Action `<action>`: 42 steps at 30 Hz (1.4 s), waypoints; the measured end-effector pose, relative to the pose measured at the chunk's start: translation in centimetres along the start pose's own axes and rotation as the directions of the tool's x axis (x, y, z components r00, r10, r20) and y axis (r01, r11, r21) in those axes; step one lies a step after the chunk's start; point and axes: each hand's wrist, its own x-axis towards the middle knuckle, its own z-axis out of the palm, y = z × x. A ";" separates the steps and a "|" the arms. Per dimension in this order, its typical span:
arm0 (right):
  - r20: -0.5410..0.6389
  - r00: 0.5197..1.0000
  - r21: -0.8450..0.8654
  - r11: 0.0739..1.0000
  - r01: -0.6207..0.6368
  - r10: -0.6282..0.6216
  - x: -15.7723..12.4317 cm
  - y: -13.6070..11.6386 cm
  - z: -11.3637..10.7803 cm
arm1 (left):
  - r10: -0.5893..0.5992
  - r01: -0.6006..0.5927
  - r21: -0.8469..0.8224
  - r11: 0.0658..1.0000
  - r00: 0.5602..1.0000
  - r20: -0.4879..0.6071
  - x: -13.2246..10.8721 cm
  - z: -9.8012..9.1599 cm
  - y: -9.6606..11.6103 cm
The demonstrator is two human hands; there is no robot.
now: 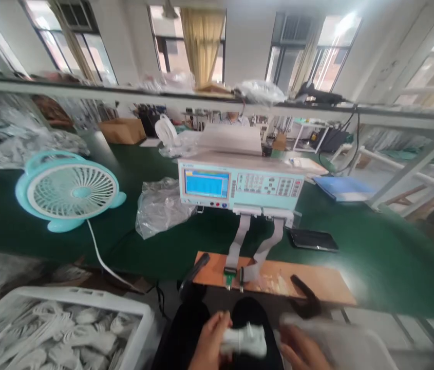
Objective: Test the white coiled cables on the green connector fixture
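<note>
My left hand (212,340) is closed around one end of a white bundled cable (245,340), held low above my lap. The bundle's other end points right, toward my right hand (302,348), which is blurred and apart from it. The fingers of that hand look spread, and I see nothing in them. In front of my knees, two grey ribbon cables (239,239) run from a bench tester (240,182) with a lit blue screen down to a wooden board (317,282). A green connector (229,277) sits at the end of one ribbon.
At the lower left stands a white bin (145,313) full of white cable bundles; a pale bin (359,336) is at the lower right. On the green table (132,257) are a turquoise fan (81,192), a plastic bag (163,205), a black phone (313,240) and a blue folder (343,188).
</note>
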 end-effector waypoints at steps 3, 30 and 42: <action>0.135 0.990 0.439 0.898 -0.024 -0.040 0.2 -5.8 4.1 | 0.029 -0.030 -0.170 0.985 1.000 -0.009 -1.8 1.6 1.7; -0.039 0.828 -0.111 0.826 0.552 -0.559 0.8 -7.6 9.4 | -0.185 0.215 -0.167 0.962 0.967 0.177 -3.4 -0.2 1.1; 0.041 0.894 0.162 0.886 0.435 -0.446 -0.4 -10.2 7.5 | 0.406 -0.410 0.344 0.845 0.910 0.089 -3.4 -0.1 2.8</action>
